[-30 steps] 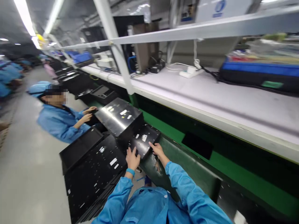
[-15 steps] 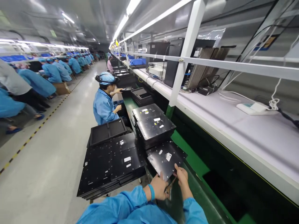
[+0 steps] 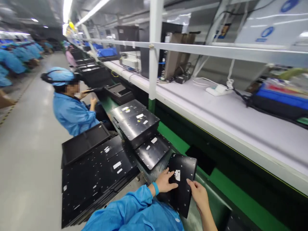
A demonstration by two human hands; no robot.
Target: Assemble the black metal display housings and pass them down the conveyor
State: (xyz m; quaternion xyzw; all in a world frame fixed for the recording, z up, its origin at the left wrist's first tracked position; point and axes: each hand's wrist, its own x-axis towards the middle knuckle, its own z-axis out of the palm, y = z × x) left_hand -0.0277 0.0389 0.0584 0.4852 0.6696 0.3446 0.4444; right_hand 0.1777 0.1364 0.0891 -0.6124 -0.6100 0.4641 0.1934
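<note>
A flat black panel [image 3: 183,165] with a white label and small light dots lies tilted in front of me, above the green work surface. My left hand [image 3: 166,182], wearing a blue wristband, rests on the panel's left side with thumb and fingers spread. The panel's right edge is pinched between the thumb and fingers of my right hand [image 3: 199,193]. Just beyond is another black panel [image 3: 152,152] with two white labels. Behind that rises a stack of black panels [image 3: 135,119].
More black panels [image 3: 101,173] are piled at my left, with a black tray [image 3: 85,144] behind them. A co-worker in blue [image 3: 69,106] sits ahead on the left. A white shelf [image 3: 192,102] runs along the right, with a white upright post [image 3: 155,64].
The labelled panel has come off the one beneath it, moved nearer and to the right, and turned. My left hand now lies on its face. My view has swung right.
</note>
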